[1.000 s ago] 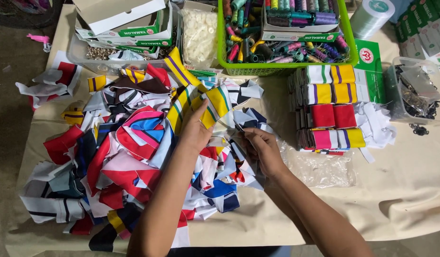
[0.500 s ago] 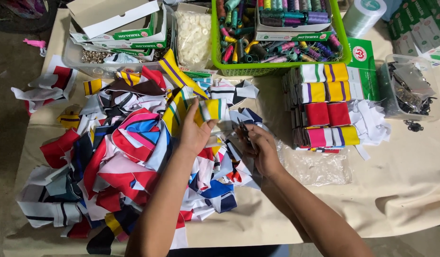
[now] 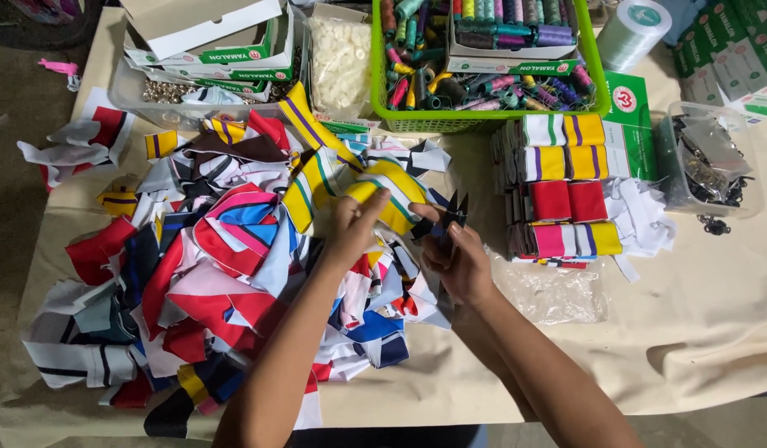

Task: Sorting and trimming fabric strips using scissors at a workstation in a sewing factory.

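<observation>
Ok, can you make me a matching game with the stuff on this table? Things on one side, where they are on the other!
Things:
1. green basket
2. yellow striped cloth strip
3. heap of cloth scraps
4. clear plastic tub

Places:
A. at the table's right edge, with dark metal bits inside
B. spread across the left part of the table
C. at the back, full of thread spools
D. pinched in the left hand, next to the right hand with its dark tool

Pairs: 1-C, 2-D, 3-B, 4-A
</observation>
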